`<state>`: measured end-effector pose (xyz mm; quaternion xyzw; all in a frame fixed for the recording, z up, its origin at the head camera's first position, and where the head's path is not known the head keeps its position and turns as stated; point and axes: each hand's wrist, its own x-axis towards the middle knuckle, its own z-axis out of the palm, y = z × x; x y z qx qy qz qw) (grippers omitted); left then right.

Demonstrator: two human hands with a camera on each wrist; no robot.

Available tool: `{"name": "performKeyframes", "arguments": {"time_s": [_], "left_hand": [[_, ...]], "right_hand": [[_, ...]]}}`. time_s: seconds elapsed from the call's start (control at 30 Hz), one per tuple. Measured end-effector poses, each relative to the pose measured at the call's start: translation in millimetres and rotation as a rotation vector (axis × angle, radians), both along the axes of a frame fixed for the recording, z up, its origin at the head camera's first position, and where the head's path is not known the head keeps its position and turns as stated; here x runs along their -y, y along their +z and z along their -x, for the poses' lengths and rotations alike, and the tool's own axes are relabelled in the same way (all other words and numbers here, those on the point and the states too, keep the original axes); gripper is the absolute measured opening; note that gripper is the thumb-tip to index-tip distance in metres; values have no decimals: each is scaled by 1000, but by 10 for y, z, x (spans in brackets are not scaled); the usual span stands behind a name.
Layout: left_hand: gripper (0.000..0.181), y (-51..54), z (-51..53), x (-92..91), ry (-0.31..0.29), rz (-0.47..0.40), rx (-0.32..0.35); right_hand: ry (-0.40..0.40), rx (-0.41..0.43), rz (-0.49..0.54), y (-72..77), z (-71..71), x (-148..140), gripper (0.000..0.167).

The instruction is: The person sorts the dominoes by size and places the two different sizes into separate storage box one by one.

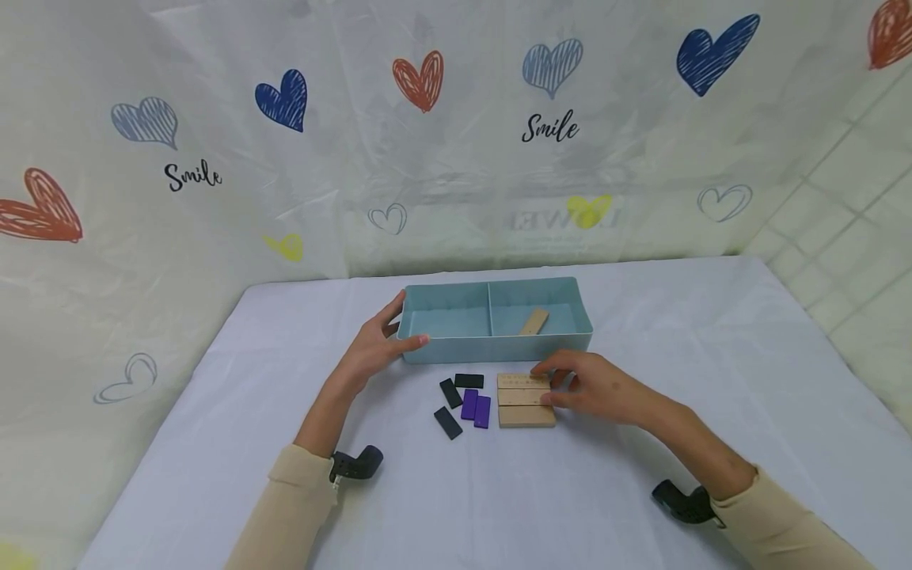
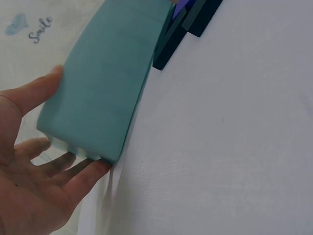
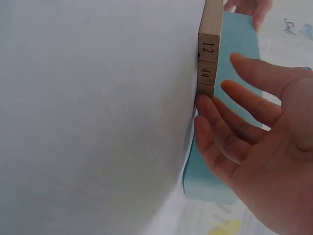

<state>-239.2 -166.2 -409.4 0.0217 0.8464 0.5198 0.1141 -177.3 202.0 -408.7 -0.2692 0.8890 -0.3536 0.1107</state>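
A light blue two-compartment box [image 1: 470, 351] stands near the far side of the table. My left hand [image 1: 374, 340] holds its left end, thumb at the front rim and fingers against the end wall. Three wooden blocks [image 1: 523, 416] lie side by side in front of the box; numbers 12 and 44 mark two block ends in the right wrist view. At their right ends is my right hand [image 1: 594, 388], fingertips by the far block and thumb apart from the fingers. One more wooden block [image 1: 534, 321] leans inside the right compartment.
Left of the wooden blocks lie three black blocks [image 1: 448, 423] and two purple blocks [image 1: 482, 412], close together. A white cloth covers the table [image 1: 570, 507]. Behind it hangs a pale sheet [image 1: 470, 158] printed with hearts.
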Motion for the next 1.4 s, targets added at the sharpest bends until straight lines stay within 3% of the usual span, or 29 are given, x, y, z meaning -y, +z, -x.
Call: {"name": "performKeyframes", "arguments": {"time_s": [0.37, 0.6, 1.03, 1.4], "left_hand": [[97, -11, 13, -8, 6, 12, 7], [97, -9, 16, -19, 12, 20, 16], [97, 0, 0, -3, 6, 6, 5], [98, 3, 4, -1, 5, 5, 5]], "right_hand": [[11, -50, -66, -21, 27, 51, 37], [-7, -17, -85, 3, 25, 88, 41], [-31, 62, -3, 9, 16, 108, 35], [-38, 15, -14, 4, 19, 103, 24]]}}
